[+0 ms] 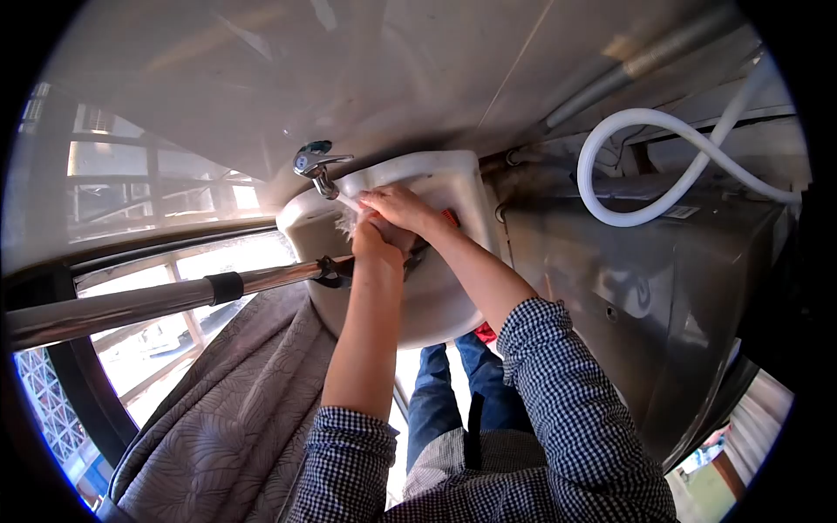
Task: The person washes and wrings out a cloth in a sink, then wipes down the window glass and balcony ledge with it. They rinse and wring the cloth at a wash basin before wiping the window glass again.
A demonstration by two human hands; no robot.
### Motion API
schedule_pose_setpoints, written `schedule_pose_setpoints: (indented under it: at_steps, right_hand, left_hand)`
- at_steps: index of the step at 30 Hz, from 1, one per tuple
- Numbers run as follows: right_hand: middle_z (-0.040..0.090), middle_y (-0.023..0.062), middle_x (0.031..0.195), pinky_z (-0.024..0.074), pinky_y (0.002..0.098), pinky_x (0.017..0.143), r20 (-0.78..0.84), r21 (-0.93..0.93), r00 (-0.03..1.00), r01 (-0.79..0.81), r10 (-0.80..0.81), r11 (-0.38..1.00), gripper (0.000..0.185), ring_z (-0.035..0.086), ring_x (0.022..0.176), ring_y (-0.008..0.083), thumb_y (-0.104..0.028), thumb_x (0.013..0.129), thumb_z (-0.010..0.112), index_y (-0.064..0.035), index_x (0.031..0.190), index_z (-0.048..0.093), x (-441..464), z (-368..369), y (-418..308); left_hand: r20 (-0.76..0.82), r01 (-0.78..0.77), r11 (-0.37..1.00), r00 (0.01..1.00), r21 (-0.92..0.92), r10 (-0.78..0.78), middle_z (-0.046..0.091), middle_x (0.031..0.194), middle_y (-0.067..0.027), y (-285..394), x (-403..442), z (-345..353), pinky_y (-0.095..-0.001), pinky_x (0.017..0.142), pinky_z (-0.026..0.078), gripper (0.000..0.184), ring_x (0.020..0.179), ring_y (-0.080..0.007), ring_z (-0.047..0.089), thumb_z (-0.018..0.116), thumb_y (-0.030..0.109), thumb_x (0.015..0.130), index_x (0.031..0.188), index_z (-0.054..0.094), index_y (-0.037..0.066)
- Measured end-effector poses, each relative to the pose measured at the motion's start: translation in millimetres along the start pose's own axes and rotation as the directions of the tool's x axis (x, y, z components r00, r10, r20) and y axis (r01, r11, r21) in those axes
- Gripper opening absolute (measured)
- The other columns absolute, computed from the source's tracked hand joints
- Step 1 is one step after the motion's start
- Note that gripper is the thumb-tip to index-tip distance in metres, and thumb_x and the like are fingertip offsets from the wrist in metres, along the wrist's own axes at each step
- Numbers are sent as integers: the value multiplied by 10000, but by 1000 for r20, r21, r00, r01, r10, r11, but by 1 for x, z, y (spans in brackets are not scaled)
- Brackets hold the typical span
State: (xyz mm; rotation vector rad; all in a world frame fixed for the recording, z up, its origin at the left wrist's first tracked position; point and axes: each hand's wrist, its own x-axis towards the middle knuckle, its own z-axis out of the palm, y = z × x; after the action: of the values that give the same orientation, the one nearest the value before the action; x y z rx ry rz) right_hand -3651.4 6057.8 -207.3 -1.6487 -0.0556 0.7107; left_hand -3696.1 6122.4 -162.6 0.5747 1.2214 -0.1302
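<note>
Water runs from the chrome tap (321, 167) over my two hands, which meet above the white washbasin (436, 301). My right hand (397, 207) reaches in from the right with its fingers stretched toward the stream. Against it lies my left hand (373, 234), and its fingers are mostly hidden by the splash and the other hand. No object shows between them. Just below my hands, a metal pole (174, 298) with a black clamp (333, 272) crosses the left rim of the basin. Beside my right wrist, a small red and black item (450, 217) lies in the basin.
At the right stands a grey metal cabinet-like unit (602, 288) with a looped white hose (586, 166) above it. A patterned grey curtain (218, 427) hangs at the lower left, beside a bright window (161, 336). The glossy wall (418, 78) rises behind the tap.
</note>
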Motion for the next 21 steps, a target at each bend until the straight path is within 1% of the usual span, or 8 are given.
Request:
schedule_pose_setpoints:
  at_steps: [5,9,10,13,14,17,19,21]
  right_hand:
    - [666,70,878,455,264,757,-76,114,992,106,-97,988,288,581,830,118,-237,911,541,16,989,655,-13,7,1]
    - [659,92,895,474,273,732,-110,96,977,191,-180,977,231,600,791,133,-160,907,538,23,1017,625,-13,23,-15]
    - [655,40,726,477,270,612,-307,61,841,484,-445,873,353,606,672,114,-370,885,593,-28,826,657,0,40,-5]
    - [676,110,817,464,352,713,-201,108,966,185,-161,977,276,631,781,215,-343,785,677,-82,876,682,12,58,-2]
    - [676,76,780,492,329,679,-254,134,921,336,-296,932,163,639,744,194,-222,815,628,-68,809,681,18,60,9]
    - [653,105,870,493,287,739,-2,329,995,93,-98,940,212,619,787,152,-88,907,515,11,1085,573,4,47,-11]
    - [662,139,883,502,327,744,-53,448,991,136,-126,884,318,644,798,190,-171,889,558,-15,1162,516,-8,28,-29]
    - [631,112,999,504,309,778,-203,160,935,326,-292,932,298,617,909,171,-40,888,519,-28,1185,497,-13,13,-43]
  left_hand:
    - [139,142,979,983,-149,-121,661,1001,-14,21,47,-19,-401,869,468,325,955,-209,624,358,329,938,958,644,177]
    - [265,-3,960,961,-279,79,621,995,-29,8,73,-38,-372,820,485,294,954,-213,602,394,307,905,1052,580,134]
    - [535,36,945,831,-325,153,596,1004,-26,3,94,-53,-333,797,472,278,960,-191,571,425,329,910,1063,563,144]
    - [683,180,858,691,-482,238,577,1016,-12,0,119,-65,-294,777,457,292,964,-162,543,452,385,912,1064,558,158]
    - [703,361,738,679,-570,211,577,1018,-4,-1,106,-59,-283,784,457,326,964,-155,544,454,420,911,1098,543,168]
    - [770,700,338,622,-629,145,577,1020,11,-4,82,-46,-273,766,470,394,942,-146,556,439,474,912,1165,511,180]
    - [657,473,598,744,-647,123,576,1023,-3,-6,85,-45,-278,756,477,387,934,-152,562,470,437,894,1164,506,163]
    - [496,174,859,862,-481,103,574,1027,-18,-4,89,-42,-283,745,485,384,927,-157,568,502,399,875,1163,501,146]
